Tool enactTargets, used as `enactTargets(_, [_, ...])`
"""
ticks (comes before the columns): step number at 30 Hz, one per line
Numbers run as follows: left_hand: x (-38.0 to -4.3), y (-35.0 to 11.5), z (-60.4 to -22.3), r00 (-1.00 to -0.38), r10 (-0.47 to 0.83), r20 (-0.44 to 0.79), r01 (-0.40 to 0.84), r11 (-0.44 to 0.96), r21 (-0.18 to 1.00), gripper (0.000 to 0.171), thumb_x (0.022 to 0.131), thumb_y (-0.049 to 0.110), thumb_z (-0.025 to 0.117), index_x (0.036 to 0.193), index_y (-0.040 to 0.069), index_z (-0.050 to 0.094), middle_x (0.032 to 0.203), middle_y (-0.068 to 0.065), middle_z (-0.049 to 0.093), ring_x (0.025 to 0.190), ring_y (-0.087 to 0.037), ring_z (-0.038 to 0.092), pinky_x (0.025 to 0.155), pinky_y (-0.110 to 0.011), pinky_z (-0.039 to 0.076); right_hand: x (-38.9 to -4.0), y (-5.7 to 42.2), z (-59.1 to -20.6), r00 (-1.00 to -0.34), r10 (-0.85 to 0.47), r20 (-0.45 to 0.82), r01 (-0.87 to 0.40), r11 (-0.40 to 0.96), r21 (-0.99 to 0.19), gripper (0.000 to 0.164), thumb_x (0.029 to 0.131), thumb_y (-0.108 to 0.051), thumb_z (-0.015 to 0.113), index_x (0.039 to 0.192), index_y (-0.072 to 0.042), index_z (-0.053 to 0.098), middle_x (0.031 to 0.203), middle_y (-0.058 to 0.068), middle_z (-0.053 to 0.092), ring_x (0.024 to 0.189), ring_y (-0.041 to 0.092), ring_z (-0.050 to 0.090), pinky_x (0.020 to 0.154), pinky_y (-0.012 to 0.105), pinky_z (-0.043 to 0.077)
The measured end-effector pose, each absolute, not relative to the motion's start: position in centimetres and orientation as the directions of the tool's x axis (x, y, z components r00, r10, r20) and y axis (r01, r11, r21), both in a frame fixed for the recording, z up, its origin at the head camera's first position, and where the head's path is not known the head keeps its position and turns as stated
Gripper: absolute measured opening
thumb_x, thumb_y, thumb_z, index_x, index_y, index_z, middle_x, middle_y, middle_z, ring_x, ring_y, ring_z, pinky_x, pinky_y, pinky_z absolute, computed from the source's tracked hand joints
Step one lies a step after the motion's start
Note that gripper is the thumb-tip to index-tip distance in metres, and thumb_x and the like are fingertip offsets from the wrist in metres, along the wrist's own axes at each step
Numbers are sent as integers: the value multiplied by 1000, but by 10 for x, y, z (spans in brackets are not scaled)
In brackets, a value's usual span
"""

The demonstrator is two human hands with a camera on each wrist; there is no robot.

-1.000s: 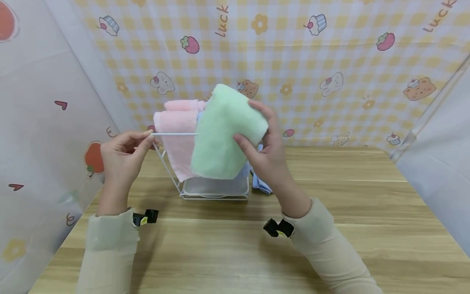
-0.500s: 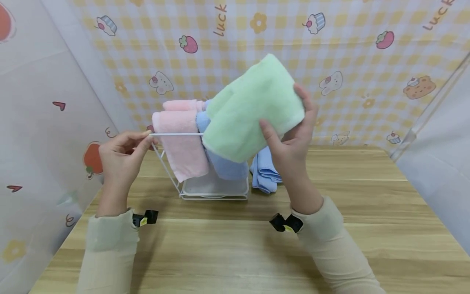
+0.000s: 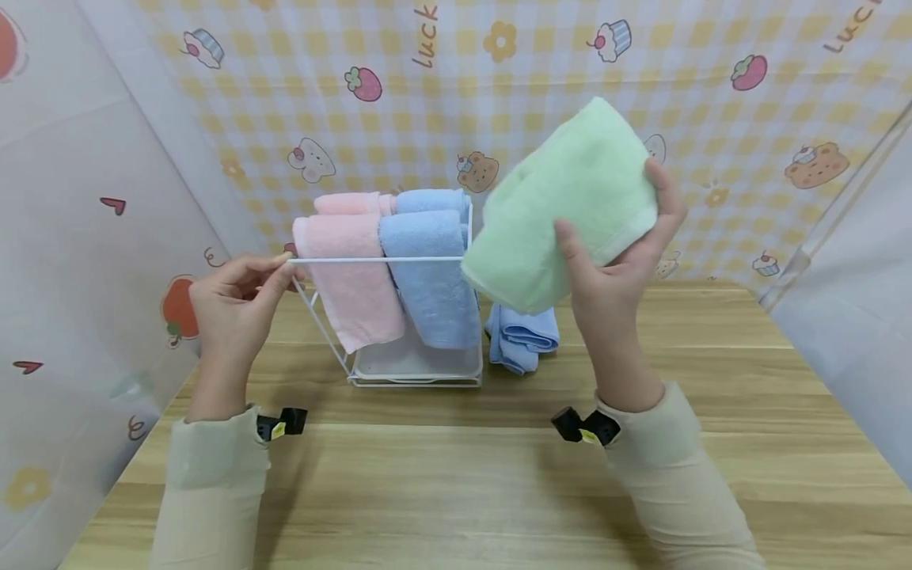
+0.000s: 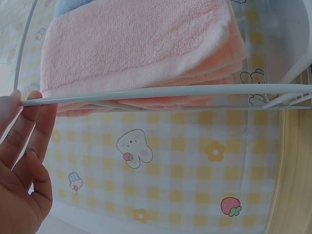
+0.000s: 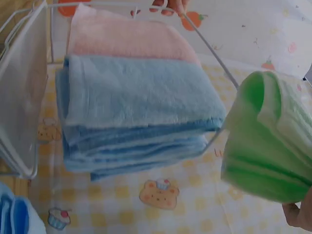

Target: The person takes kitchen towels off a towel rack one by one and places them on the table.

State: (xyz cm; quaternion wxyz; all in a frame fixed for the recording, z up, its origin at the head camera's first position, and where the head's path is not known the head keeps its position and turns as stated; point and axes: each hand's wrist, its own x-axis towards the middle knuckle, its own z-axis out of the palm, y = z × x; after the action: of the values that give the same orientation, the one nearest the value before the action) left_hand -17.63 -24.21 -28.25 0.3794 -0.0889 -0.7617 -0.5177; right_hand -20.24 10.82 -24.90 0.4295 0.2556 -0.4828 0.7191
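Observation:
My left hand [image 3: 238, 297] pinches the front left corner of a white wire rack [image 3: 378, 260]; the left wrist view shows fingertips and thumb on the thin rod. My right hand [image 3: 620, 253] grips a folded light green towel [image 3: 563, 214], thumb on the near face, held up to the right of the rack. A pink towel [image 3: 352, 269] and a blue towel [image 3: 431, 277] hang side by side in the rack, folded in layers. From the right wrist view, the green towel [image 5: 263, 141] shows its folded edges. Most of the right hand is out of that view.
A folded blue cloth [image 3: 526, 336] lies on the wooden table [image 3: 442, 483] just right of the rack. A white tray [image 3: 420, 360] forms the rack's bottom. A yellow checked curtain [image 3: 499, 103] hangs behind, and a white patterned sheet [image 3: 71, 237] on the left.
My right hand has moved right with the green towel, from in front of the rack to beside it, uncovering the hanging blue towel. The left hand stays at the rack corner.

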Motion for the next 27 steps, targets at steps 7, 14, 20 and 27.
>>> enactTargets(7, [-175, -242, -282, -693, -265, 670, 527, 447, 722, 17, 87, 5, 75, 98, -8, 75, 81, 13, 75, 66, -3, 69, 58, -11, 50, -208, 134, -263, -543, 362, 758, -821, -40, -569, 83, 72, 0, 78, 141, -8, 32, 138, 9, 43, 121, 27, 45, 97, 35, 42])
enactTargets(14, [-175, -241, -283, -678, -261, 687, 553, 434, 711, 17, 87, 4, 75, 96, -10, 74, 79, 10, 76, 65, -2, 69, 54, -11, 47, -207, 159, -284, -679, 307, 667, -693, 29, -720, 82, 72, 4, 78, 140, -17, 37, 137, 2, 40, 117, 21, 45, 90, 30, 42])
enactTargets(20, [-173, -240, -283, -688, -270, 674, 539, 431, 723, 15, 86, 2, 75, 96, -10, 74, 79, 17, 74, 65, -3, 69, 54, -11, 47, -206, 178, -300, -762, 221, 608, -603, 100, -792, 77, 75, 6, 77, 138, -20, 42, 139, -1, 38, 113, 19, 46, 85, 27, 46])
enactTargets(27, [-174, -238, -283, -668, -259, 697, 577, 411, 706, 18, 86, 4, 75, 94, -12, 73, 79, 10, 75, 65, -4, 69, 52, -11, 45, -205, 202, -314, -862, 91, 499, -486, 134, -864, 77, 79, 11, 74, 141, -22, 40, 125, 1, 42, 102, 19, 50, 69, 18, 55])
